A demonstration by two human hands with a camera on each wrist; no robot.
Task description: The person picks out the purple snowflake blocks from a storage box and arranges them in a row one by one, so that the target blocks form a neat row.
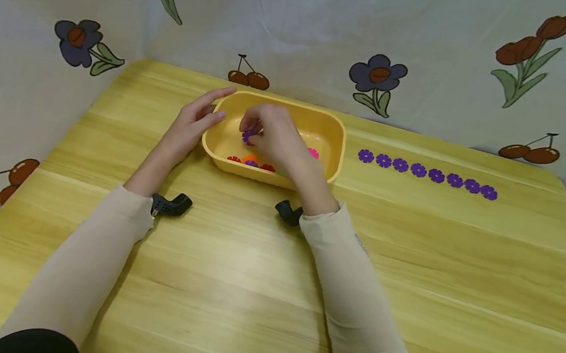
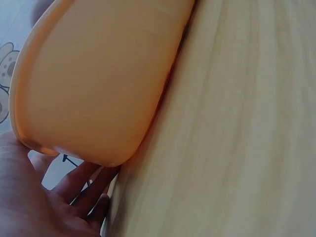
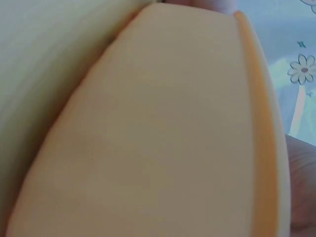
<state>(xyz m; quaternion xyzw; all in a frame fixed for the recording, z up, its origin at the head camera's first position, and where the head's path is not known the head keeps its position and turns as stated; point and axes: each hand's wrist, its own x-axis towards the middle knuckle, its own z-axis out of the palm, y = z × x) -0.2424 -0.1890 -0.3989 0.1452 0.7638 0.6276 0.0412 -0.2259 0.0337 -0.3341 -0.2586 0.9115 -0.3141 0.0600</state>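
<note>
A yellow plastic basin sits on the wooden table, holding several flower-shaped plastic discs in red, orange, pink, green and purple. My left hand holds the basin's left end, thumb at the rim. In the left wrist view its fingers lie against the outer wall. Inside the basin, my right hand pinches a purple flower-shaped disc between thumb and fingers. The basin's wall hides most of that hand in the right wrist view. To the basin's right lies a row of several purple flower-shaped discs.
The basin stands near the back edge of the wooden table. A patterned cloth with flowers and cherries hangs behind it. Black wrist devices stick out beside both sleeves over the table.
</note>
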